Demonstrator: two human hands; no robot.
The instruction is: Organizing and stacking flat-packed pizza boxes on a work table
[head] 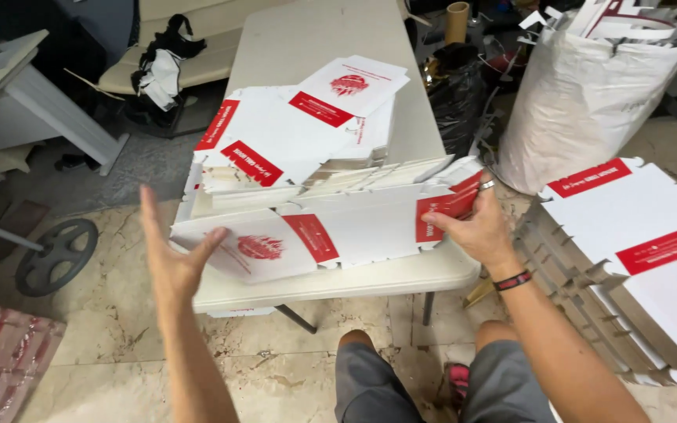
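Marble floor beneath white folding table with flat cartons.

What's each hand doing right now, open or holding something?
Left hand: open, fingers spread, at the left end of the flat white and red carton.
Right hand: closed on the carton's right end.

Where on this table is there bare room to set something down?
The far end of the white table, beyond the stacked flat cartons, is bare. A thin strip along the near edge, under the carton that the right hand grips, is free. The middle is crowded.
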